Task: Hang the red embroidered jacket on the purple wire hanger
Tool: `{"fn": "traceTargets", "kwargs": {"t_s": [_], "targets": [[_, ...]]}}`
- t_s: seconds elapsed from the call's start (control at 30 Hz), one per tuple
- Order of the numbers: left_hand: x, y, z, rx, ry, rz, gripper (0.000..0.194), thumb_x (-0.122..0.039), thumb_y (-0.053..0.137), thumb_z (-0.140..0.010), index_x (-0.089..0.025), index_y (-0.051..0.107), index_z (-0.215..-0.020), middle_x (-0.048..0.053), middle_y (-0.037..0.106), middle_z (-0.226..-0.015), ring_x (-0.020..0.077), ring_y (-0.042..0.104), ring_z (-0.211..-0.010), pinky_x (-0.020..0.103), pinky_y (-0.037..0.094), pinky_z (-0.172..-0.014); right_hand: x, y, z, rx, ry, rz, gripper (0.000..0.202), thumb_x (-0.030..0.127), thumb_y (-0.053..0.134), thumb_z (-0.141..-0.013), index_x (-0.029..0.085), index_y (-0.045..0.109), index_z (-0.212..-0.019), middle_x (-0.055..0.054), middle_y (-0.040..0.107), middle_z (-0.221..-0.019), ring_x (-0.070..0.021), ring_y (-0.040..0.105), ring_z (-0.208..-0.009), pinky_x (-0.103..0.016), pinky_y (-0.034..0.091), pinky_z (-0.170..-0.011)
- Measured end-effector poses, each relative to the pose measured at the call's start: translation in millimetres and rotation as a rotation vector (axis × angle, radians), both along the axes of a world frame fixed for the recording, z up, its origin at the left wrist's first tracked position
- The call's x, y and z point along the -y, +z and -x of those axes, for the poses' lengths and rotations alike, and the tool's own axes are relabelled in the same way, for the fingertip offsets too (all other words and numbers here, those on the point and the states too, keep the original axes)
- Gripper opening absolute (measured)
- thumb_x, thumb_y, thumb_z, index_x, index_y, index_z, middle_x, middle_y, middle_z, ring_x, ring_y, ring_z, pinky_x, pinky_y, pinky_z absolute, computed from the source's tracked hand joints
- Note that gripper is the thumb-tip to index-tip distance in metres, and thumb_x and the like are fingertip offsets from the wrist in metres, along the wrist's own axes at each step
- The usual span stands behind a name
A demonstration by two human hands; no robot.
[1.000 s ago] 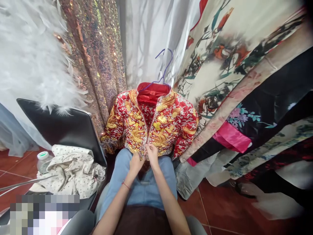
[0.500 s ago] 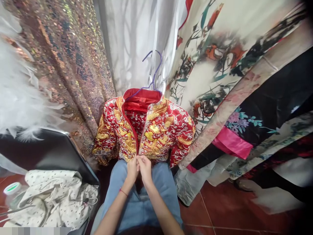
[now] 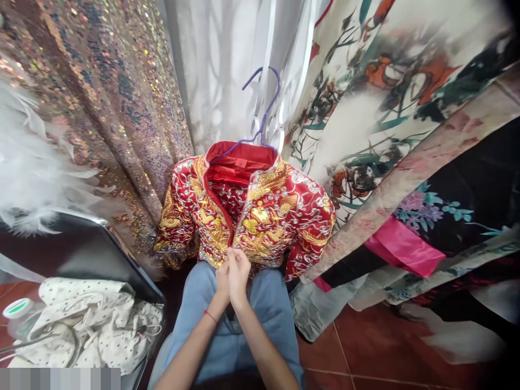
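A red jacket (image 3: 266, 222) with gold and silver embroidery lies over my knees, its stand collar spread at the neck. The purple wire hanger (image 3: 265, 116) is still inside its shoulders, hook sticking up. Both hands meet low on the front, where the two zip edges come together. My right hand (image 3: 238, 271) is closed in a pinch at the bottom of the open zipper (image 3: 239, 222); the slider is hidden by the fingers. Just behind and left of it, my left hand (image 3: 221, 277) is closed on the jacket's lower front, partly covered by the right.
A black chair (image 3: 60, 249) at the left bears a dotted white cloth (image 3: 93, 325) and a lidded bottle (image 3: 20, 314). White feathers (image 3: 40, 157) and a sequined curtain (image 3: 122, 97) rise above it. Patterned garments (image 3: 365, 135) hang close on the right, over red floor tiles (image 3: 361, 346).
My right hand has shifted slightly up and now overlaps the left hand more, fingers still pinched at the zipper. The view has moved a little closer; the jacket stays on my lap.
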State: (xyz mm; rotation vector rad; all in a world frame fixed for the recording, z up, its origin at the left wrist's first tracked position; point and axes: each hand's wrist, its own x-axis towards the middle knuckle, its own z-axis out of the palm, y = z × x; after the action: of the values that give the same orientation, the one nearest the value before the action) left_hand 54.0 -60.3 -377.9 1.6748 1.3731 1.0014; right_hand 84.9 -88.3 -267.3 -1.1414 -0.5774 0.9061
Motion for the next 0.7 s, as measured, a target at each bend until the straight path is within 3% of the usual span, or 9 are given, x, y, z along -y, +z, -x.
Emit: {"fn": "traceTargets", "kwargs": {"t_s": [0.23, 0.33, 0.4, 0.5, 0.6, 0.7], "targets": [[0.8, 27.8, -13.4, -0.208, 0.002, -0.045, 0.020, -0.023, 0.050, -0.085, -0.019, 0.070, -0.087, 0.009, 0.064, -0.066, 0.0197, 0.054, -0.058, 0.029, 0.034, -0.061, -28.9, 84.4, -17.9, 0.101, -0.056, -0.186, 0.032, 0.048, 0.063, -0.085, 0.016, 0.060, -0.084, 0.004, 0.057, -0.068, -0.0022, 0.046, -0.042, -0.017, 0.037, -0.042], [-0.9, 46.9, -12.8, -0.240, -0.036, -0.087, 0.018, -0.029, 0.054, -0.085, -0.019, 0.069, -0.082, 0.009, 0.066, -0.069, 0.0199, 0.058, -0.061, 0.027, 0.031, -0.061, -36.8, 109.8, -28.6, 0.142, -0.063, -0.263, 0.031, 0.046, 0.062, -0.085, 0.015, 0.061, -0.086, 0.004, 0.058, -0.068, -0.0017, 0.046, -0.041, -0.016, 0.037, -0.043], [-5.5, 66.5, -8.4, -0.261, -0.054, -0.129, 0.019, -0.033, 0.058, -0.084, -0.020, 0.066, -0.073, 0.007, 0.065, -0.067, 0.0179, 0.057, -0.060, 0.025, 0.029, -0.060, -39.0, 116.8, -35.4, 0.158, -0.045, -0.271, 0.031, 0.045, 0.063, -0.085, 0.015, 0.063, -0.088, 0.004, 0.058, -0.069, -0.0015, 0.046, -0.041, -0.016, 0.036, -0.042], [-16.2, 107.8, 0.3, -0.264, -0.024, -0.288, 0.025, -0.038, 0.060, -0.085, -0.019, 0.059, -0.069, 0.002, 0.060, -0.061, 0.0135, 0.053, -0.055, 0.022, 0.029, -0.058, -38.1, 117.7, -42.2, 0.157, 0.003, -0.254, 0.030, 0.044, 0.065, -0.083, 0.015, 0.064, -0.088, 0.004, 0.058, -0.070, -0.0014, 0.046, -0.042, -0.016, 0.035, -0.041], [-29.2, 151.8, 3.7, -0.253, 0.076, -0.452, 0.021, -0.039, 0.061, -0.085, -0.018, 0.063, -0.087, 0.002, 0.065, -0.070, 0.0129, 0.058, -0.059, 0.021, 0.031, -0.058, -34.2, 117.5, -42.3, 0.131, 0.027, -0.262, 0.028, 0.042, 0.067, -0.082, 0.015, 0.064, -0.087, 0.005, 0.056, -0.068, -0.0013, 0.046, -0.042, -0.016, 0.035, -0.041], [-39.7, 179.6, 0.0, -0.301, 0.063, -0.542, 0.022, -0.032, 0.051, -0.092, -0.017, 0.065, -0.102, 0.006, 0.070, -0.081, 0.0149, 0.061, -0.065, 0.022, 0.030, -0.058, -30.1, 120.7, -38.9, 0.122, 0.058, -0.272, 0.029, 0.043, 0.066, -0.082, 0.015, 0.063, -0.086, 0.006, 0.055, -0.066, -0.0016, 0.046, -0.043, -0.016, 0.035, -0.041]]}}
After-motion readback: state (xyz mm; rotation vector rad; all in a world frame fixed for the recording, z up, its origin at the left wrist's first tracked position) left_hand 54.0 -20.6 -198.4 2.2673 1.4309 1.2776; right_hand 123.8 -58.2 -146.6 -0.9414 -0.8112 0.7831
